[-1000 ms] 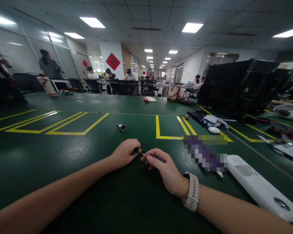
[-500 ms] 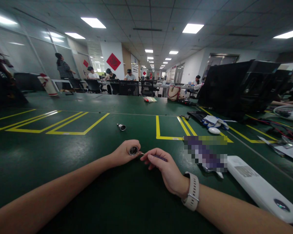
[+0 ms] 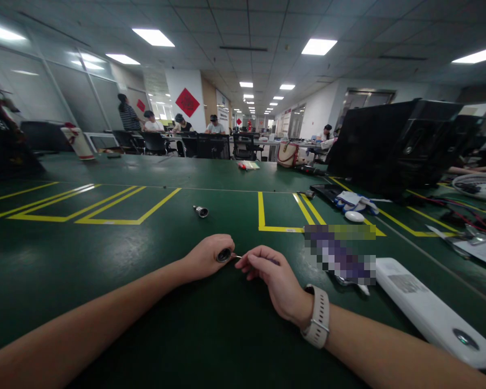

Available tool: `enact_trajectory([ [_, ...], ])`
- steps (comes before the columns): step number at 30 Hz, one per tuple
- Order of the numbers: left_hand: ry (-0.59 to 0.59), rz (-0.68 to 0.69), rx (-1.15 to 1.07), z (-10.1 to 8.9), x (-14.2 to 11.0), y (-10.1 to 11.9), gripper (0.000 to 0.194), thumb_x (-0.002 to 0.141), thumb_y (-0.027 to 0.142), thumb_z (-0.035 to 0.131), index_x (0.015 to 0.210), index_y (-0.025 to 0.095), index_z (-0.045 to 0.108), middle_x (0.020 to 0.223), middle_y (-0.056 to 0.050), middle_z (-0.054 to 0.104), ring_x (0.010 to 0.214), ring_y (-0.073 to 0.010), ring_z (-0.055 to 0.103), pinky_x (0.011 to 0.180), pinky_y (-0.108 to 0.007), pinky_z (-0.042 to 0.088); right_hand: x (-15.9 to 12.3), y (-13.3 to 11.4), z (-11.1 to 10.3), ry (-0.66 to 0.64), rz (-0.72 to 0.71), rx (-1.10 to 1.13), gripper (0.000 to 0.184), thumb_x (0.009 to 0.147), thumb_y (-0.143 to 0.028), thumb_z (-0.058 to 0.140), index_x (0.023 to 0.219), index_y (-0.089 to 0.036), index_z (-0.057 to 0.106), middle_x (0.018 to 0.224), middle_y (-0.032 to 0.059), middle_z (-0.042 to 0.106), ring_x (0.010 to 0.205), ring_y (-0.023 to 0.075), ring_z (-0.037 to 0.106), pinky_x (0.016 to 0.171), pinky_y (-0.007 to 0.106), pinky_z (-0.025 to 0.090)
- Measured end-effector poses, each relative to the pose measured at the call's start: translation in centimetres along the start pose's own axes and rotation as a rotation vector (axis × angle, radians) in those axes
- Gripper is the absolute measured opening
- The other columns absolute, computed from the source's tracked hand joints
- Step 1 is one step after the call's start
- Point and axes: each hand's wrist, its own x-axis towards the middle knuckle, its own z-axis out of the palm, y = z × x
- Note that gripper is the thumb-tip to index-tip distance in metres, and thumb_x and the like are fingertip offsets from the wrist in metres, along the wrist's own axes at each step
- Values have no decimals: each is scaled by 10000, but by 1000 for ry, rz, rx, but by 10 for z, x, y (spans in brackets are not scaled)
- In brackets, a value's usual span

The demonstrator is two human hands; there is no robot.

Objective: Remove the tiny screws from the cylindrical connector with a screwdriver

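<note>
My left hand (image 3: 204,258) is closed around a short round metal part (image 3: 223,255), its silver rim and dark hollow end facing me. In my right hand (image 3: 269,273) is a thin screwdriver (image 3: 274,262) with a dark purple handle, mostly hidden by the fingers. Its slim metal shaft points left and reaches the side of the round part by my left fingers; whether the tip sits in a screw cannot be made out. Beyond my hands a small silver, cup-shaped metal piece (image 3: 201,211) with a narrow stem lies on its side on the green table (image 3: 146,302).
Right of my hands lie a blurred-out purple packet (image 3: 336,254) and a long white device (image 3: 425,308). Farther back are a white oval object (image 3: 354,216), gloves (image 3: 354,201) and black computer cases (image 3: 397,135). Yellow tape marks the table. People sit at desks beyond.
The round part has turned slightly in my left hand and shifted a little right and down. My right fingers have moved slightly on the screwdriver. A person in the background has walked right.
</note>
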Motion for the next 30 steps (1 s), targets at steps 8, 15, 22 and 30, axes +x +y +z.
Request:
enact_trajectory([
  [8, -6, -15, 34, 1, 0, -1, 143, 813, 196, 501, 677, 170, 467, 656, 21, 493, 600, -123, 483, 569, -235, 359, 1, 5, -5, 13, -46, 10, 137, 787, -234, 526, 717, -154, 611, 724, 38, 646, 687, 151, 552, 656, 295, 403],
  [15, -12, -31, 48, 0, 0, 1, 147, 811, 195, 513, 675, 171, 463, 667, 20, 499, 604, -119, 483, 572, -231, 362, 1, 5, -4, 71, -58, -18, 177, 784, -235, 500, 646, -157, 578, 620, 18, 608, 609, 139, 521, 605, 280, 387],
  [22, -19, -28, 59, 1, 0, -1, 160, 814, 211, 518, 669, 169, 466, 652, 21, 491, 594, -122, 472, 563, -234, 349, 2, 8, -4, 91, -75, -82, 195, 778, -253, 494, 621, -160, 564, 560, 4, 576, 566, 130, 503, 566, 265, 369],
  [30, -13, -29, 57, 0, 0, 0, 138, 810, 208, 516, 683, 173, 474, 665, 22, 497, 595, -119, 478, 567, -232, 354, 1, 8, -5, 95, -65, -237, 187, 780, -239, 481, 634, -164, 572, 565, -7, 562, 575, 130, 509, 569, 260, 379],
])
